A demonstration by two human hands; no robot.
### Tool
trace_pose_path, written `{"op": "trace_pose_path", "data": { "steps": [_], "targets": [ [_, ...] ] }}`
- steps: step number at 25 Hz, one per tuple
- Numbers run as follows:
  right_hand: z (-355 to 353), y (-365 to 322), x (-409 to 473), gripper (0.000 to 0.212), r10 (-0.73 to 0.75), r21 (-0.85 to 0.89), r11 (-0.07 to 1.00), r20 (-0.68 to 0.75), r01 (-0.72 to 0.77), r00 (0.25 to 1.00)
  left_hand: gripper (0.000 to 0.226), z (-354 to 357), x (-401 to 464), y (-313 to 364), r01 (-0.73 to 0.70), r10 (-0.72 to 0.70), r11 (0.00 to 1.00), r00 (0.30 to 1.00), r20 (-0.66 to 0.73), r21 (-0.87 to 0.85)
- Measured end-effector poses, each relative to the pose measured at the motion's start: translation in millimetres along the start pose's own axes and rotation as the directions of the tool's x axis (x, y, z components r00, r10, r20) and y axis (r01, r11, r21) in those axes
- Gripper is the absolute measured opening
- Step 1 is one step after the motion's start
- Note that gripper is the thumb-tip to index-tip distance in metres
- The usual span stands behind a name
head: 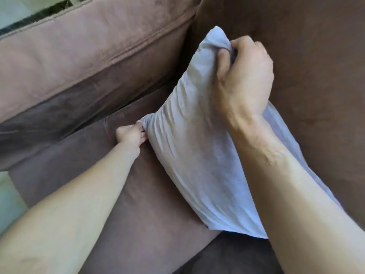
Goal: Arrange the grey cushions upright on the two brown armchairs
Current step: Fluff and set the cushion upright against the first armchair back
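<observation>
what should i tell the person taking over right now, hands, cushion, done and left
Left hand: pinching the lower left corner of the grey cushion.
Right hand: gripping its top corner.
The cushion stands on edge on the brown armchair seat, leaning toward the backrest.
Done: this cushion is nearly placed.
Left: settle it upright against the back and let go. No other cushion or second armchair is in view, so check those.

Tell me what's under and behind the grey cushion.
The grey cushion, gripped by the left hand and right hand, stands on the brown seat cushion. Behind it is the armchair's backrest. The seat beneath it is hidden.
</observation>
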State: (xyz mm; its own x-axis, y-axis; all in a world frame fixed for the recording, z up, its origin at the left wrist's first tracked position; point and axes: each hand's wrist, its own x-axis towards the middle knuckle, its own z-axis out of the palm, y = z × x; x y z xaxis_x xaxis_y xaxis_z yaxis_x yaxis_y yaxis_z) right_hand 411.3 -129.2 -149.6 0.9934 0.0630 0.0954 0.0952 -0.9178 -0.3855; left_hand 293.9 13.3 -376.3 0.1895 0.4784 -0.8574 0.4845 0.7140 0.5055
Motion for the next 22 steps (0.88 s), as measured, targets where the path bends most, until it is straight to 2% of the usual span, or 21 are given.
{"op": "trace_pose_path", "data": {
  "steps": [4, 8, 10, 12, 14, 16, 17, 18, 19, 20, 21, 22],
  "targets": [
    [-7, 6, 3, 0.021, 0.045, 0.100, 0.994, -0.086, -0.036, 0.995, 0.015, 0, 11, -10, -0.042, 0.047, 0.996, 0.997, -0.054, 0.082],
    [-15, 10, 8, 0.019, 0.069, 0.159, 0.986, -0.169, -0.042, 0.983, 0.017, -15, 19, -12, -0.083, 0.161, 0.952, 0.955, -0.251, 0.293],
    [-15, 13, 9, 0.020, 0.080, 0.175, 0.983, -0.169, -0.050, 0.982, 0.016, -12, 10, -8, -0.113, 0.250, 0.893, 0.929, -0.272, 0.436],
    [-14, 13, 8, 0.021, 0.066, 0.201, 0.979, -0.152, -0.035, 0.986, 0.018, -7, 5, -8, -0.140, 0.288, 0.877, 0.919, -0.269, 0.460],
    [-18, 9, -5, 0.025, -0.020, 0.189, 0.980, -0.176, 0.054, 0.984, 0.020, -11, 4, -11, -0.175, 0.300, 0.883, 0.924, -0.237, 0.436],
    [-21, 8, -46, 0.027, -0.221, 0.176, 0.951, -0.186, 0.254, 0.957, 0.025, -20, 17, -20, -0.160, 0.250, 0.913, 0.946, -0.205, 0.374],
    [-23, 11, -78, 0.025, -0.325, 0.222, 0.912, -0.127, 0.346, 0.937, 0.026, -24, 22, -24, -0.143, 0.213, 0.932, 0.960, -0.182, 0.333],
    [-21, 17, -116, 0.023, -0.403, 0.310, 0.870, -0.004, 0.384, 0.915, 0.024, -27, 22, -23, -0.137, 0.192, 0.940, 0.970, -0.152, 0.311],
    [-17, 27, -156, 0.021, -0.435, 0.379, 0.858, 0.182, 0.345, 0.882, 0.021, -28, 17, -19, -0.139, 0.184, 0.944, 0.974, -0.129, 0.300],
    [-10, 38, -193, 0.020, -0.395, 0.388, 0.892, 0.411, 0.234, 0.822, 0.019, -28, 13, -16, -0.146, 0.187, 0.942, 0.976, -0.111, 0.301],
    [-1, 53, -226, 0.020, -0.277, 0.301, 0.949, 0.641, 0.097, 0.716, 0.019, -29, 11, -13, -0.158, 0.194, 0.939, 0.977, -0.092, 0.306],
    [13, 75, -256, 0.020, -0.106, 0.159, 0.987, 0.791, -0.036, 0.603, 0.017, -29, 10, -12, -0.168, 0.199, 0.938, 0.977, -0.072, 0.304]
  ]
}}
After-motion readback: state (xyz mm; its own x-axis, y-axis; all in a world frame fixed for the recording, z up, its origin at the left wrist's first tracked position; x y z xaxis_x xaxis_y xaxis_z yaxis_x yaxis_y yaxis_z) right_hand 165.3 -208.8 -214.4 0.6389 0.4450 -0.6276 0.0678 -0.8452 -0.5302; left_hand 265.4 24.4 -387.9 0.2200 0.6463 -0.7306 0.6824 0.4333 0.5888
